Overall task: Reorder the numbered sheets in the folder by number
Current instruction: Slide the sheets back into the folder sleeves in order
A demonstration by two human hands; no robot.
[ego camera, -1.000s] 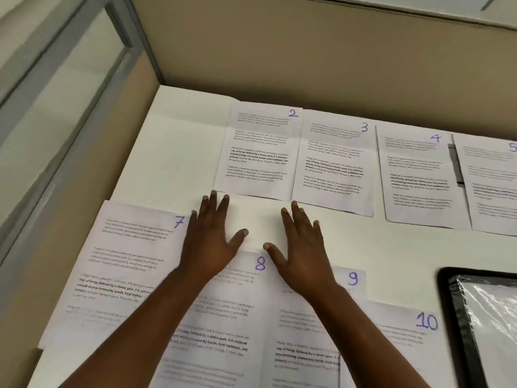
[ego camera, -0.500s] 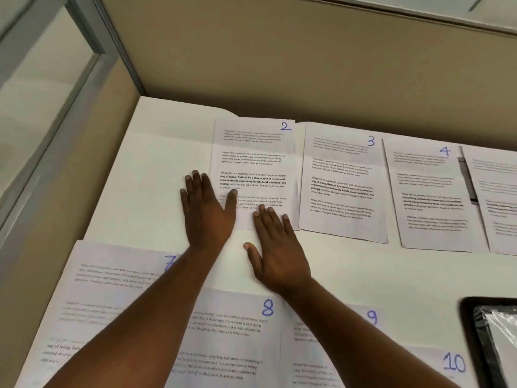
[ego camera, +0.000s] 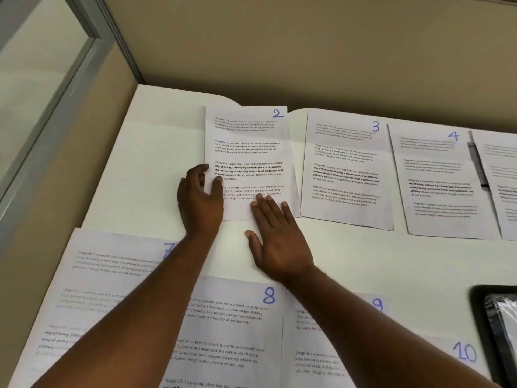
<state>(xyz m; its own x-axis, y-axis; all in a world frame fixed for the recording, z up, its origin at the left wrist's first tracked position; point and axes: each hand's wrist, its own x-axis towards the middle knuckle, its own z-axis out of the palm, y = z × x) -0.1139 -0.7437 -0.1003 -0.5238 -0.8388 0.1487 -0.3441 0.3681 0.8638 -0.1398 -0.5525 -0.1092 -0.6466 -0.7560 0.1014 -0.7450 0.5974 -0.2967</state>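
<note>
Sheet 2 lies at the left end of the back row on the white desk. My left hand is at its left edge, fingers curled at the edge and thumb on the paper, pinching it. My right hand lies flat, its fingertips pressing the sheet's bottom edge. Sheets 3 and 4 follow to the right. Sheets 7, 8, 9 and 10 form the front row under my forearms.
A black folder with a shiny plastic sleeve lies at the right edge. A dark strip shows between sheet 4 and another sheet cut off at the right. A beige partition backs the desk, with a glass panel on the left.
Both hands moved forward from the bare strip between the rows onto sheet 2. My left hand went from flat to curled at the sheet's left edge, and the sheet shifted left, away from sheet 3.
</note>
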